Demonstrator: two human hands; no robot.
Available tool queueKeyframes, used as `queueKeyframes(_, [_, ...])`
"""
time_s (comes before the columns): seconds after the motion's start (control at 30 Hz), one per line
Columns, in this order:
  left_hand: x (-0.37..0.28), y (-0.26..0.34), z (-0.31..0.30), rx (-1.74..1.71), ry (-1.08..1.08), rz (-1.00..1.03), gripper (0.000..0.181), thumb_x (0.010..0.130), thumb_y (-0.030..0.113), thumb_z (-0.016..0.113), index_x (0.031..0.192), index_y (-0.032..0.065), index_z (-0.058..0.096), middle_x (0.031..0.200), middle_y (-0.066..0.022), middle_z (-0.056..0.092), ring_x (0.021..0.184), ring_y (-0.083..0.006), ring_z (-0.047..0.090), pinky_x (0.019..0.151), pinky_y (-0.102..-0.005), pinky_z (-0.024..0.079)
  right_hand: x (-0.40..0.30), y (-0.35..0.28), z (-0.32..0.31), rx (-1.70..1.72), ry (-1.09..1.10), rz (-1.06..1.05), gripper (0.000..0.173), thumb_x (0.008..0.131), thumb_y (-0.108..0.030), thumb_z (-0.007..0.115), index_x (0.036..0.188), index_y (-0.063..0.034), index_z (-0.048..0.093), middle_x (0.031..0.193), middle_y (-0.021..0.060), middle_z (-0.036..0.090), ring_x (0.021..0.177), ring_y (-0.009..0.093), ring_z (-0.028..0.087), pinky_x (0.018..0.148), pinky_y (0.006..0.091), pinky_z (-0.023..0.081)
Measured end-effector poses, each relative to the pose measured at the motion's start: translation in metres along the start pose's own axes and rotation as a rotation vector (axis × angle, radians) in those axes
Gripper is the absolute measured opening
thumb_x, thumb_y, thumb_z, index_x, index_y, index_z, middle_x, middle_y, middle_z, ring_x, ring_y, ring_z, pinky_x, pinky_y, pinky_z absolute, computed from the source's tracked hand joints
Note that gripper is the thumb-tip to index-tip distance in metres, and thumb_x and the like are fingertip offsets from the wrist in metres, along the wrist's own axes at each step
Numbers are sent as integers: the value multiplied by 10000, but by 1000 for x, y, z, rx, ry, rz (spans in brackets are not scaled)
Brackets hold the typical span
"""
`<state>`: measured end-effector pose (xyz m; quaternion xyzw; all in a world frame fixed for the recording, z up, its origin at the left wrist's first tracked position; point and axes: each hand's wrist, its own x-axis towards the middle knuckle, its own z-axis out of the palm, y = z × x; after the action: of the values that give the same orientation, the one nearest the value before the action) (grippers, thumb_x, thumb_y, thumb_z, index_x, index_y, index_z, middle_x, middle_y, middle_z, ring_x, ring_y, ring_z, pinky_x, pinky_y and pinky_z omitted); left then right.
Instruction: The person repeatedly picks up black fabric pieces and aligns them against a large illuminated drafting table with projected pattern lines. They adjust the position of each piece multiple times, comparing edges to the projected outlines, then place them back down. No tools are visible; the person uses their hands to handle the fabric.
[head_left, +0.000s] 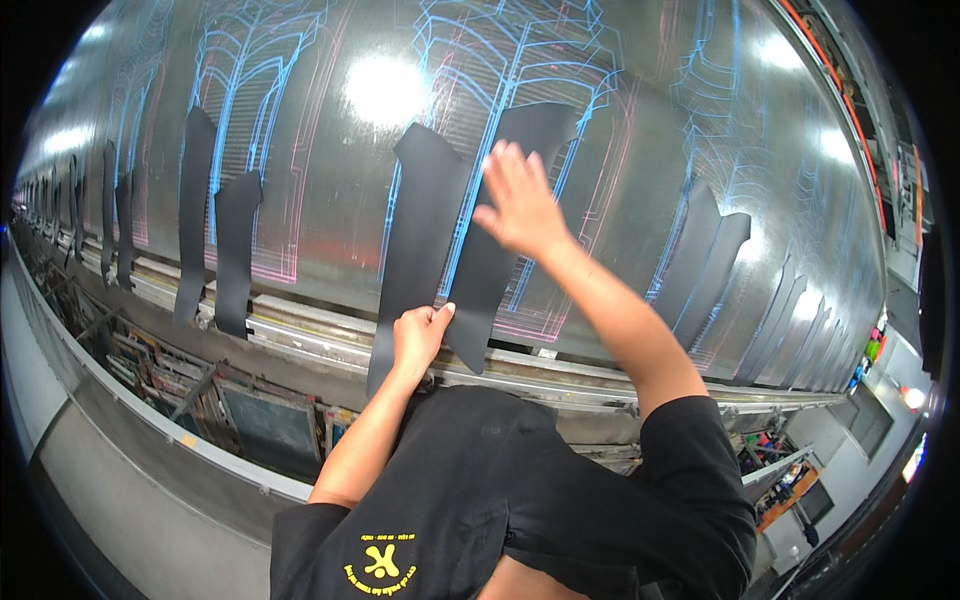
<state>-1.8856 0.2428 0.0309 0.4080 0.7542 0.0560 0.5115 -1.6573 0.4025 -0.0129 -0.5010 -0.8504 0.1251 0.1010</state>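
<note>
Two black fabric panels lie side by side on a long glossy table (330, 225) printed with blue and pink outlines. My right hand (521, 202), fingers spread, is over the upper part of the right panel (480, 277); whether its palm touches the cloth cannot be told. My left hand (422, 337) is closed at the table's near edge, its thumb by the lower left edge of that right panel and its fist over the left panel (420, 217). Whether cloth is pinched in its fingers is hidden. Both panels hang past the near edge.
Further pairs of black panels lie along the table to the left (196, 217) and to the right (697, 247). A metal rail (300, 330) runs along the near edge. Below it at the left are stacked framed screens (270, 420), with a curved metal ledge (225, 465) nearer.
</note>
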Motion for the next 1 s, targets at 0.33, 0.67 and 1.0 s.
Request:
queueKeyframes(0.33, [-37,-32,-47,229,355,257,343,875,300,782,1051,23,683,980,-141,675,931,-304,649,830,-422,508,-29,14,-8,104,-26,-199,753,920,-490,639,1499,-51,444,1603,158,379,1512,320,310,1247,513,225])
queueKeyframes(0.67, [-39,-67,-50,145,287,127,545,814,248,825,1256,0,625,908,-112,687,870,-293,671,822,-428,525,-30,-11,3,-10,29,143,794,974,-505,530,1539,26,354,1639,244,268,1550,364,201,1275,498,124])
queueKeyframes(1.0, [-46,-21,-104,-936,-483,-92,130,985,143,643,1082,56,632,975,-43,722,868,-157,708,806,-330,594,-199,-192,15,364,-211,77,516,1010,-403,549,1280,28,636,1562,212,417,1482,328,353,1208,541,251])
